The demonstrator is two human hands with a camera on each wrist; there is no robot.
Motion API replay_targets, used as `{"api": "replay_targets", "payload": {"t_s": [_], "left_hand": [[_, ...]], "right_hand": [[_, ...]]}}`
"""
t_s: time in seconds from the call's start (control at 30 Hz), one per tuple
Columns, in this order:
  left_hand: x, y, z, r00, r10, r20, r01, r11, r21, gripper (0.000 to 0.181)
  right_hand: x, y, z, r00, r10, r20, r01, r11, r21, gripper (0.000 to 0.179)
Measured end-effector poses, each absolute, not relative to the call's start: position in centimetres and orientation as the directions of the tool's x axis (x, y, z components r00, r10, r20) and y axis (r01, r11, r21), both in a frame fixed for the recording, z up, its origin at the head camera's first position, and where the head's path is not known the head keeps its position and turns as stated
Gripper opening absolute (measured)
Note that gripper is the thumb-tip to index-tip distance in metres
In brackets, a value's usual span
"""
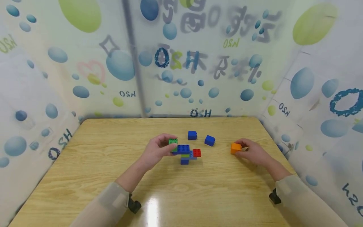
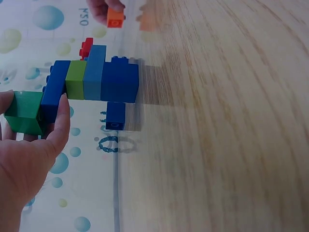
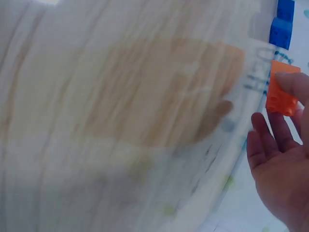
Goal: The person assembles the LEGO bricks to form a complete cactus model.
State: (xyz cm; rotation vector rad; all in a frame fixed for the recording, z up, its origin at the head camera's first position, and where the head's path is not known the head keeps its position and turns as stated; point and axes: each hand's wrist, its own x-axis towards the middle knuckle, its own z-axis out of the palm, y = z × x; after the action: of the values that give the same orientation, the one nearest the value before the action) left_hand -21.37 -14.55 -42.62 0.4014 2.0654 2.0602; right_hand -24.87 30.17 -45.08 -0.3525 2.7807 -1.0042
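My left hand [image 1: 155, 150] pinches a green brick [image 2: 25, 112] at the left end of a small brick build. In that build a long blue brick [image 2: 55, 86] tops a lime-green brick [image 2: 76, 79]. Below these come a light blue brick [image 2: 94, 73] and, at the bottom, a dark blue brick [image 2: 120, 82]. A red brick [image 1: 197, 153] sits on the light blue one's right end. Off to the right, my right hand [image 1: 253, 152] pinches an orange brick [image 1: 235, 148] between thumb and fingers, its studs facing the palm side in the right wrist view.
Two loose blue bricks lie behind the build: one blue brick [image 1: 192, 135] straight back, another blue brick [image 1: 210, 140] a little right. The wooden table [image 1: 113, 138] meets a patterned curtain [image 1: 175, 97] at its back and sides.
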Motion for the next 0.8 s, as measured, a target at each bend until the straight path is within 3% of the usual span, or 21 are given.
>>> {"api": "replay_targets", "payload": {"t_s": [0.37, 0.8], "left_hand": [[-21.3, -14.6, -42.5, -0.945, 0.322, 0.051, 0.055, 0.004, 0.998, 0.036], [-21.3, -14.5, -42.6, -0.945, 0.324, 0.050, 0.055, 0.007, 0.998, 0.037]], "right_hand": [[-24.7, 26.2, -44.0, -0.940, -0.341, 0.001, -0.233, 0.641, -0.731, 0.042], [-24.2, 22.3, -43.1, -0.925, -0.380, 0.018, -0.272, 0.628, -0.729, 0.040]]}}
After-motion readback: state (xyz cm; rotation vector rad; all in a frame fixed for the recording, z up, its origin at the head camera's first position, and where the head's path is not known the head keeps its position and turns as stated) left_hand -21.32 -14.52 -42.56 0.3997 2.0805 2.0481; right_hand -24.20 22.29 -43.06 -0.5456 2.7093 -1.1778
